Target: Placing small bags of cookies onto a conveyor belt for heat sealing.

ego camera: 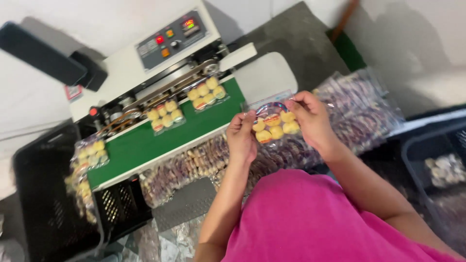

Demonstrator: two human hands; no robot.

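Observation:
My left hand (241,138) and my right hand (313,119) hold one clear bag of yellow round sweets (274,124) between them, each pinching a top corner. The bag hangs just off the right end of a white band-sealing machine (160,63) with a green conveyor belt (145,140). Two filled bags ride the belt, one near the middle (166,115) and one further right (206,93). Another bag (91,153) hangs over the belt's left end.
A big clear sack of purple wrapped sweets (357,109) lies behind my hands. Black plastic crates stand at the left (43,194) and right (437,145). A pile of sealed bags (82,191) sits in the left crate. My pink shirt fills the bottom.

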